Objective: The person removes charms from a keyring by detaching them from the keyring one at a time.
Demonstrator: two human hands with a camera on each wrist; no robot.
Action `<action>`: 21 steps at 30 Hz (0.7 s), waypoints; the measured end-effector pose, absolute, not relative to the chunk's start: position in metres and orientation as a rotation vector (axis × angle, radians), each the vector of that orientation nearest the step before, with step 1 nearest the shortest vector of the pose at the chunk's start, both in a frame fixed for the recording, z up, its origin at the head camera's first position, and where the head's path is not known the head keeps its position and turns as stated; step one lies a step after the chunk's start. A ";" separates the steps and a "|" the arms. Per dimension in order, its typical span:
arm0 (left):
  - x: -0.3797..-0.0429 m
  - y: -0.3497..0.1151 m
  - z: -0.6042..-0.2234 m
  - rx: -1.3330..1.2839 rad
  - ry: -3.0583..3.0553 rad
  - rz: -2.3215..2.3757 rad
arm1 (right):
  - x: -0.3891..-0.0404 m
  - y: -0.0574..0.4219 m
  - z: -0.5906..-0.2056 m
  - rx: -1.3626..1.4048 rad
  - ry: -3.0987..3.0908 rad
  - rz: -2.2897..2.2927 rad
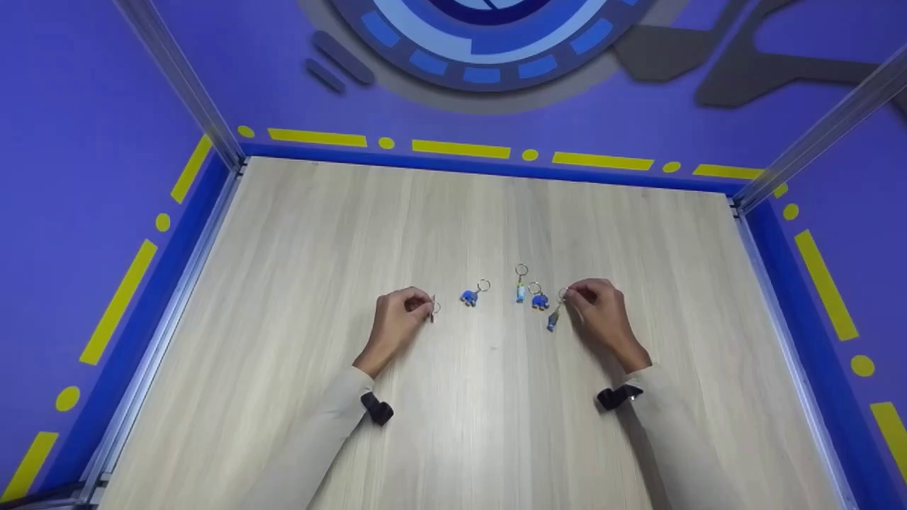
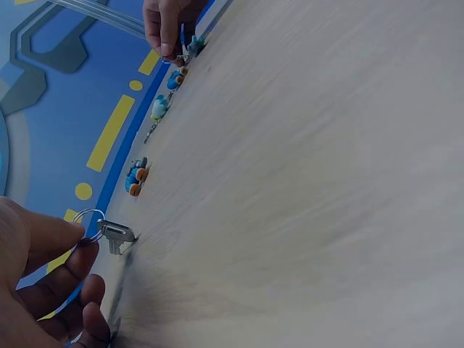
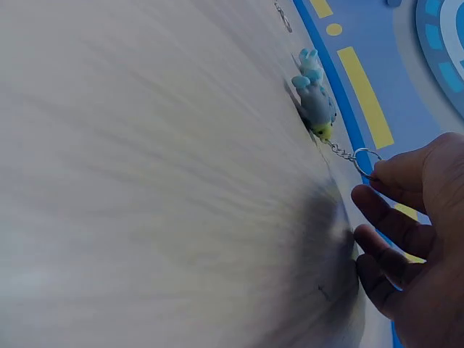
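Observation:
My left hand [image 1: 400, 320] pinches a metal key ring [image 2: 90, 215] between thumb and finger. From that ring a small silver key [image 2: 116, 231] sticks out close to the tabletop. On the other side, my right hand [image 1: 602, 315] pinches the ring [image 3: 367, 162] of a figure keychain [image 3: 316, 107], a grey-blue bird-like figure with a yellow head. Its short chain stretches between ring and figure. Just left of it lie a dark blue figure keychain [image 1: 540, 302] and a light blue one [image 1: 521, 292]. Nearer the left hand is another dark blue figure keychain [image 1: 468, 297].
A pale wood-grain table [image 1: 489, 418] spreads beneath both hands. Blue panels with yellow dashes [image 1: 460, 149] and metal posts [image 1: 191, 85] border its back and sides. A black device [image 1: 377, 409] sits on the left wrist, another [image 1: 618, 397] on the right.

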State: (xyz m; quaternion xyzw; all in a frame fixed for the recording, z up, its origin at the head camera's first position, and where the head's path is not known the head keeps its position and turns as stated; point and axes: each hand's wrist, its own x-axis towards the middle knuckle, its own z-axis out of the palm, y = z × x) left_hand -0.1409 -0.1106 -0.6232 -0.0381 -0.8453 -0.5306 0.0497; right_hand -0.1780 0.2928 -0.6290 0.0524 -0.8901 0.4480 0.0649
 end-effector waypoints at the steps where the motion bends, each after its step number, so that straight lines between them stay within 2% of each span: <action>1: -0.142 -0.111 -0.623 -0.114 -2.585 -1.609 | -0.180 0.292 -0.630 0.167 -2.688 1.340; 13: -0.152 -0.100 -0.623 -0.094 -2.607 -1.572 | -0.192 0.280 -0.634 0.197 -2.662 1.210; 21: -0.162 -0.100 -0.636 -0.178 -2.598 -1.505 | -0.193 0.279 -0.634 0.200 -2.671 1.220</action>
